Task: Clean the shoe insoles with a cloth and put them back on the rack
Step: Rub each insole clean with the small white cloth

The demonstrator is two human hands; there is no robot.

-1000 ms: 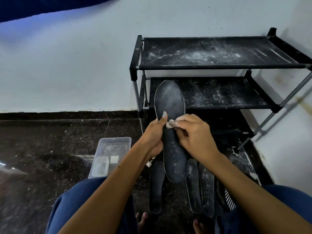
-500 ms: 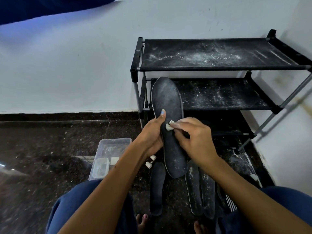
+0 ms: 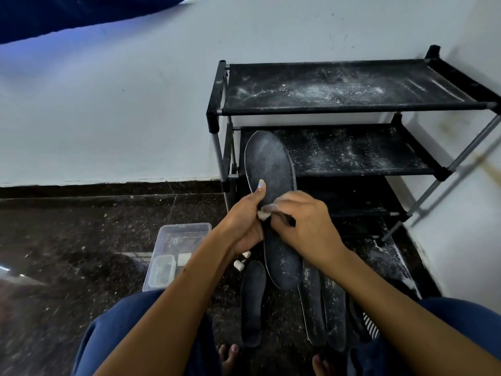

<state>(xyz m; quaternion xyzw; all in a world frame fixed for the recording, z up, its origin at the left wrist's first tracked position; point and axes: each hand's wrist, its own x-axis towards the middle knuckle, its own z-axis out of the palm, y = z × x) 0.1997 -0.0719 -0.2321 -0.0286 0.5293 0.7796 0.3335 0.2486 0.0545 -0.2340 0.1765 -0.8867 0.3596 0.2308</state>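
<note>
A dark grey, dusty insole (image 3: 269, 164) stands upright in front of the black shoe rack (image 3: 352, 109). My left hand (image 3: 244, 221) grips its middle from the left, thumb on its face. My right hand (image 3: 301, 226) pinches a small white cloth (image 3: 262, 215) against the insole's middle. Three more insoles lie on the floor below: one on the left (image 3: 253, 302) and two side by side on the right (image 3: 325, 313). White powder covers the rack's shelves.
A clear plastic box (image 3: 187, 230) with a small container inside sits on the dark floor to the left. Two small white cylinders (image 3: 240, 264) lie near it. A striped item (image 3: 370, 325) lies by my right knee. White walls enclose the corner.
The right hand with the cloth has moved a little down the insole toward its middle. The insole stays upright in the left hand.
</note>
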